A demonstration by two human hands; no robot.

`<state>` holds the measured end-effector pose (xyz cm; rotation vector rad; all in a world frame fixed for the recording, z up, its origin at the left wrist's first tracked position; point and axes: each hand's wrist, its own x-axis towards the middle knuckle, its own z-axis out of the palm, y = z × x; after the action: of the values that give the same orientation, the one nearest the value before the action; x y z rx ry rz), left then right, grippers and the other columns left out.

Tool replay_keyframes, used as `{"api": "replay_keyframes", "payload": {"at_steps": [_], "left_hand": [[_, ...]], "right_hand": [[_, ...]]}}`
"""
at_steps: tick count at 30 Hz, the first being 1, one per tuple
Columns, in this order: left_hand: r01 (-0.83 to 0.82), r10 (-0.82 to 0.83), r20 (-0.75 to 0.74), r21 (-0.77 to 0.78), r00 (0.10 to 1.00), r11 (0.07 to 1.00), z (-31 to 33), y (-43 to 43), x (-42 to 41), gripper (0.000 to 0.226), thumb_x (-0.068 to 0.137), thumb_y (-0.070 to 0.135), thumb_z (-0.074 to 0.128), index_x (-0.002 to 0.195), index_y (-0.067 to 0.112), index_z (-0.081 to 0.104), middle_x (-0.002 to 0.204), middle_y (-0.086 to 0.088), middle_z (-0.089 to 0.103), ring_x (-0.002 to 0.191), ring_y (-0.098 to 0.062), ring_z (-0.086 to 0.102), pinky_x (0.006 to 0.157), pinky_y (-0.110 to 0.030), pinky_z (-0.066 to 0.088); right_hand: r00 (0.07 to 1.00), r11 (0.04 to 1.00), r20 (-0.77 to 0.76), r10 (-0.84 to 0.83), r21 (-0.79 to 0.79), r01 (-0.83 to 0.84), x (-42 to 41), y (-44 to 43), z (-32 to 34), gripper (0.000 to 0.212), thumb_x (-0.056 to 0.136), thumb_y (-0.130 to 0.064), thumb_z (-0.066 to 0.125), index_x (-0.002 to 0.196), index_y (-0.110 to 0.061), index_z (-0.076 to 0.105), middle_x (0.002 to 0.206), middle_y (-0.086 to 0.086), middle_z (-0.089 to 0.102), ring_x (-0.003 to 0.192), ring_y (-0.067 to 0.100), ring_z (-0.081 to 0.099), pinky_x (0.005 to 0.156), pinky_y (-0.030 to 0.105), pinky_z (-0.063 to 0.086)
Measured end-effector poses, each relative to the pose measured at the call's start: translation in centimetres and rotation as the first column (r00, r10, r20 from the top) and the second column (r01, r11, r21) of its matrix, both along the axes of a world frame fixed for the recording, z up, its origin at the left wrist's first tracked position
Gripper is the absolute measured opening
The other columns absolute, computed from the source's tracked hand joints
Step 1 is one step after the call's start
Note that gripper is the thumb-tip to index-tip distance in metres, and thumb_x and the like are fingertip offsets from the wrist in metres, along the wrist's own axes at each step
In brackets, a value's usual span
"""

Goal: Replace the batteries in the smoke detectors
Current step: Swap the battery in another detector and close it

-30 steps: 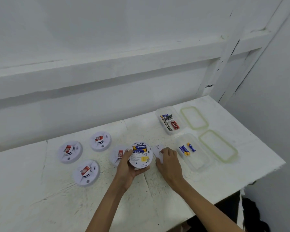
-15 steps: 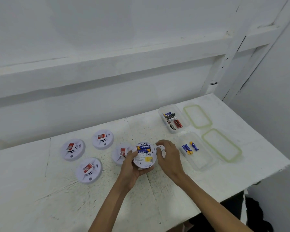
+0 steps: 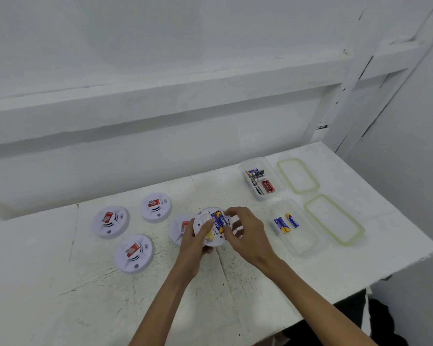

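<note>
Now, centre frame, left hand (image 3: 194, 245) grips the upturned smoke detector (image 3: 202, 219) by its rim; right hand (image 3: 250, 236) pinches the fitted batteries (image 3: 217, 220). Light, rigid plastic, slick cells: grip their ends, I'd judge.

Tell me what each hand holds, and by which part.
Left hand grips the upturned smoke detector by its left rim. Right hand touches its batteries and right edge; a firm grip cannot be told.
</note>
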<state>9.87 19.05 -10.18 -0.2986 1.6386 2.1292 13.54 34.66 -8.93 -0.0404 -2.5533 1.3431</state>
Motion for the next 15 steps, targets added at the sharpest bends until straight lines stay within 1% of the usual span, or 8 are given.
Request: {"api": "replay_keyframes", "payload": {"at_steps": [2,4,7,9,10,13,15], "left_hand": [[0.000,0.000,-0.014,0.004,1.000,1.000,0.1,0.2,-0.2,0.036,0.096,0.030,0.068,0.131,0.026,0.060,0.111,-0.006,0.075,0.093,-0.023,0.074,0.066,-0.033,0.056],[-0.018,0.018,-0.015,0.016,1.000,1.000,0.3,0.5,-0.4,0.038,0.095,0.029,0.068,0.132,0.025,0.060,0.116,-0.008,0.074,0.101,-0.027,0.072,0.069,-0.033,0.059],[-0.053,0.053,0.007,0.056,0.999,0.997,0.5,0.9,-0.9,0.038,0.094,0.025,0.070,0.132,0.023,0.061,0.117,-0.009,0.074,0.104,-0.027,0.072,0.071,-0.038,0.062],[-0.056,0.055,0.020,0.059,0.998,0.997,0.5,1.2,-1.1,0.039,0.094,0.023,0.070,0.132,0.022,0.061,0.118,-0.009,0.074,0.105,-0.027,0.072,0.074,-0.041,0.063],[-0.053,0.052,0.022,0.057,0.998,0.997,0.5,1.3,-1.2,0.039,0.094,0.023,0.070,0.132,0.022,0.061,0.118,-0.009,0.074,0.105,-0.028,0.072,0.075,-0.042,0.063],[-0.025,0.025,0.008,0.070,1.000,0.997,0.6,1.6,-1.4,0.031,0.096,0.021,0.068,0.127,0.021,0.065,0.115,-0.010,0.075,0.104,-0.030,0.072,0.078,-0.045,0.063],[-0.003,0.004,-0.013,0.082,1.000,0.997,0.8,1.6,-1.6,0.028,0.097,0.020,0.066,0.125,0.021,0.066,0.112,-0.009,0.077,0.104,-0.030,0.073,0.081,-0.047,0.063]], "right_hand": [[1.000,0.999,0.004,0.013,0.037,-0.013,-0.1,-0.1,0.3,0.033,0.091,-0.021,0.065,0.122,-0.026,0.056,0.117,-0.010,0.054,0.085,0.007,0.064,0.062,0.022,0.057],[1.000,0.999,0.011,0.012,0.052,-0.013,-0.2,0.0,0.4,0.034,0.091,-0.022,0.064,0.124,-0.027,0.055,0.117,-0.010,0.053,0.084,0.007,0.063,0.063,0.020,0.056],[0.999,0.996,0.032,0.017,0.090,-0.020,-0.6,0.1,0.7,0.036,0.091,-0.025,0.063,0.125,-0.025,0.054,0.117,-0.008,0.053,0.085,0.006,0.062,0.064,0.013,0.051],[0.998,0.988,0.056,0.012,0.156,-0.021,-0.9,0.3,1.0,0.037,0.089,-0.026,0.064,0.124,-0.024,0.053,0.114,-0.007,0.053,0.084,0.004,0.059,0.066,0.012,0.051],[0.998,0.981,0.063,0.012,0.194,-0.024,-1.1,0.4,1.1,0.036,0.088,-0.028,0.064,0.123,-0.025,0.052,0.112,-0.006,0.053,0.084,0.005,0.058,0.067,0.014,0.053],[0.996,0.955,0.088,0.004,0.294,-0.030,-1.6,0.4,1.6,0.034,0.090,-0.031,0.060,0.122,-0.023,0.050,0.106,-0.002,0.055,0.083,0.012,0.060,0.070,0.026,0.057],[0.994,0.937,0.108,-0.010,0.349,-0.028,-1.8,0.3,1.9,0.035,0.092,-0.031,0.058,0.125,-0.021,0.049,0.106,-0.001,0.056,0.084,0.013,0.060,0.071,0.028,0.058]]}}
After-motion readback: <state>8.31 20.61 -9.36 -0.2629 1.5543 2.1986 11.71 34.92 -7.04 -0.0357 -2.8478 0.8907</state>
